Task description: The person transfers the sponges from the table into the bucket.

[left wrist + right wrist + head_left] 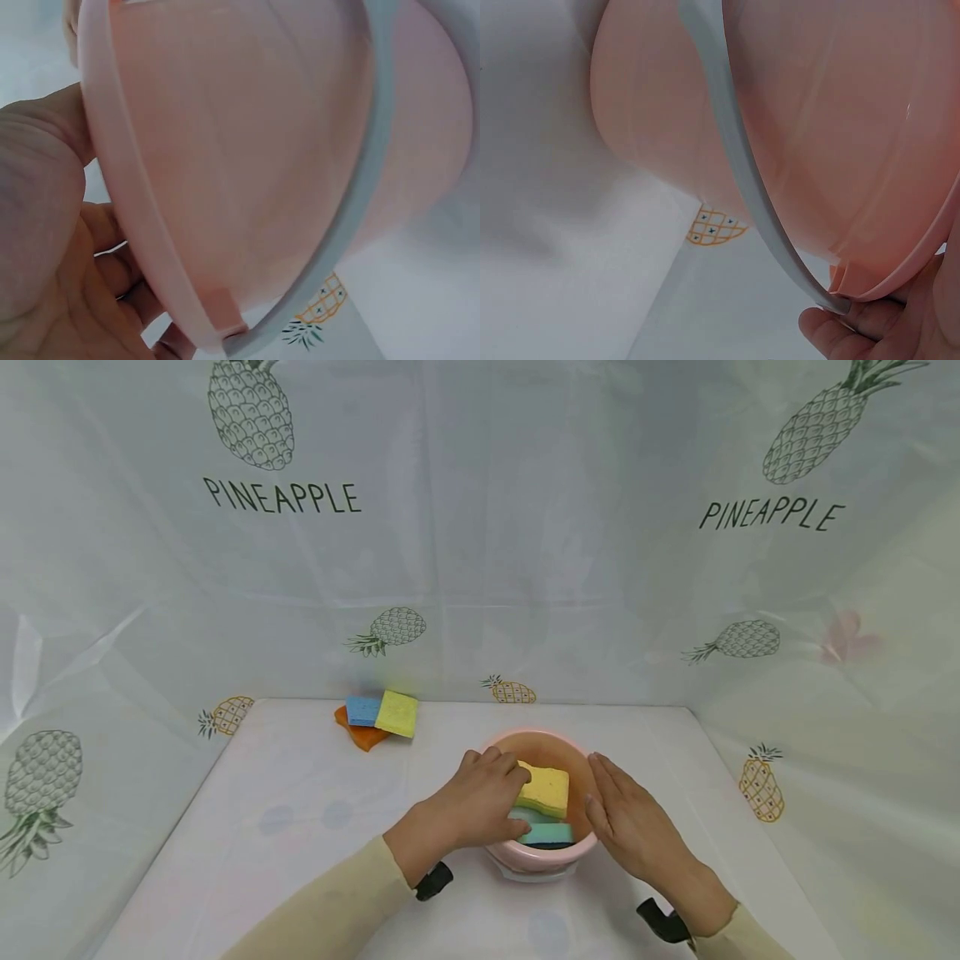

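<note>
A pink bucket [528, 857] with a grey handle [379, 105] stands on the table. A yellow sponge [550, 789] lies inside it, above a teal sponge [550, 833] with a dark underside. My left hand [483, 797] reaches over the left rim, fingers bent, thumb and forefinger spread apart. Its forefinger is by the yellow sponge's left edge and its thumb by the teal one. The bucket wall hides its fingertips in the left wrist view. My right hand [637, 818] rests against the right rim with its fingers straight. In the right wrist view, fingers [855, 337] touch the rim near the handle's joint.
At the back left of the white table [300, 827] lie an orange cloth-like piece [364, 737], a blue sponge [363, 711] and a yellow-green sponge [397, 714], overlapping. A pale pineapple-print curtain [480, 543] surrounds the table at the back and sides.
</note>
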The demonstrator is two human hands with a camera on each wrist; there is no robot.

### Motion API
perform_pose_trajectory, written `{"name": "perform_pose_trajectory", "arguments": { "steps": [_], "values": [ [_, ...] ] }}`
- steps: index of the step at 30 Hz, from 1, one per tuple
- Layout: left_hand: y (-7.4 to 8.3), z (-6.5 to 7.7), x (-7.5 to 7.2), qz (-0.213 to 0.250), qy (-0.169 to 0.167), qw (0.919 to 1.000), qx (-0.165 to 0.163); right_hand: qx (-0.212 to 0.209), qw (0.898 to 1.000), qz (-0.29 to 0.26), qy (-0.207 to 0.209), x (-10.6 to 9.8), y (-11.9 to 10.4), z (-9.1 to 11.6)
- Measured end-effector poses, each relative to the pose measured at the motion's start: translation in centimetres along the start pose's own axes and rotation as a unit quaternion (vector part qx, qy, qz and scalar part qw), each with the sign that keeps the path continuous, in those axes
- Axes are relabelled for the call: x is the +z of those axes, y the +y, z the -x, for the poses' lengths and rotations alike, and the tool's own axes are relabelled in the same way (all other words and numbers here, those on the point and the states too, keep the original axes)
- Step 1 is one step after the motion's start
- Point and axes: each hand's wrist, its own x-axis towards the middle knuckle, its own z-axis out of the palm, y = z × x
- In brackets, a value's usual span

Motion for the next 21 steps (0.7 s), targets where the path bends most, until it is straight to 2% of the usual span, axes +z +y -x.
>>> {"name": "perform_pose_trajectory", "arguments": {
  "steps": [11,21],
  "values": [
    [-0.7,0.4,1.2,-0.011,0.062,0.9980,0.009,0.011,1.000,-0.003,-0.005,-0.2,-0.1,-0.1],
    [-2.1,0.9,1.3,-0.019,0.107,0.9939,-0.019,0.013,1.000,-0.004,-0.007,-0.1,0.0,-0.1]
  ]
}}
